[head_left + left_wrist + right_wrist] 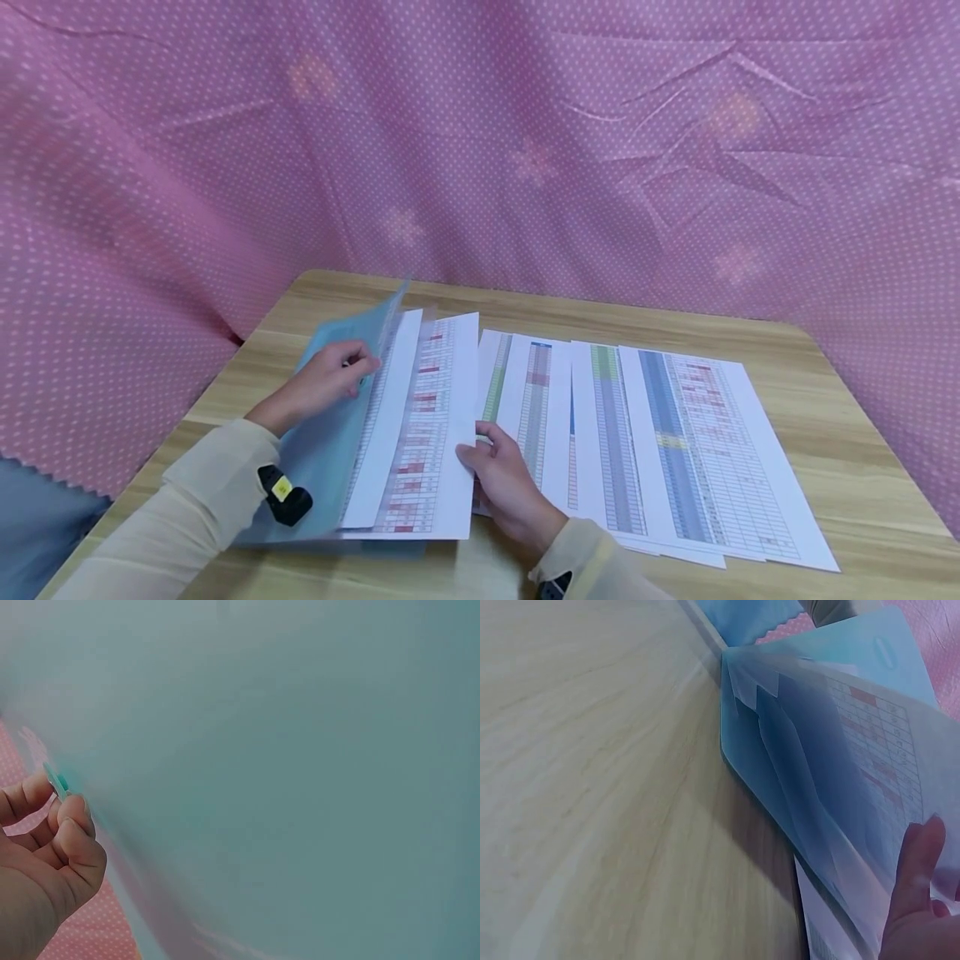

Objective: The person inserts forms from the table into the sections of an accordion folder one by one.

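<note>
A translucent blue-green plastic folder [318,467] stands partly opened on the left of the table. My left hand [330,379] pinches the edge of its raised cover. In the left wrist view, the fingertips are at a small teal snap button [58,781] on that edge. Between cover and back sit white printed sheets, the outermost a table sheet [450,400] with red cells. Its right edge is pinched by my right hand [510,487], thumb on the front face. The right wrist view shows several layers of the folder [780,765] fanned apart below the sheet.
Several printed sheets [712,450] with coloured columns lie overlapping to the right of the folder. The wooden table [847,433] has rounded far corners. Pink dotted cloth [480,150] hangs behind and at the sides. Blue fabric [45,525] shows at lower left.
</note>
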A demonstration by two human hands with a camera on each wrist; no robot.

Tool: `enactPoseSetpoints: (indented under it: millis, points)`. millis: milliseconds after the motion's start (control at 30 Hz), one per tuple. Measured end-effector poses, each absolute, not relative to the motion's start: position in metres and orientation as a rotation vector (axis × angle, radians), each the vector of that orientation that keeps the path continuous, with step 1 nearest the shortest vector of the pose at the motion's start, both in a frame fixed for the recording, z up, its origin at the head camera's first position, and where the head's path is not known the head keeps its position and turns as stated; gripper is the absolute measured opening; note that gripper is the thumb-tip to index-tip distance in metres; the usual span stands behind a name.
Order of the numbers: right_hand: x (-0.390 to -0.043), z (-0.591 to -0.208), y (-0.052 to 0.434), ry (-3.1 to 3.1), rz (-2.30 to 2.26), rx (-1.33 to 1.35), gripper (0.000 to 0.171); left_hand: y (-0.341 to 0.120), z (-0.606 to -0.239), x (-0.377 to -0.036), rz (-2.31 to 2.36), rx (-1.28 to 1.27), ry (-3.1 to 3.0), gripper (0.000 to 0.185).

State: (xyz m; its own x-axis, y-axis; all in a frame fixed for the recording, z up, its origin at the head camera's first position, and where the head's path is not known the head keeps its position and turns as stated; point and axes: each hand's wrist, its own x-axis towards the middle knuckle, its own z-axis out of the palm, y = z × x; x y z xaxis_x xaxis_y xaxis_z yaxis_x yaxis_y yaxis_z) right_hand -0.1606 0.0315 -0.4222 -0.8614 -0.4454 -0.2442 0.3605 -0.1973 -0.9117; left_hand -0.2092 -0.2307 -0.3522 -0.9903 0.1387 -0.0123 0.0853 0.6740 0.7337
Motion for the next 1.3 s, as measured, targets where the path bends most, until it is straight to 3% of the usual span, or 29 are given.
enactPoseSetpoints:
  millis: [1300]
  points:
    - [-0.166,-0.418,-0.005,1.650,-2.044,-0.131,0.038,-0.233,-0.355,-0.211,1.224,0.210,2.806,0.028]
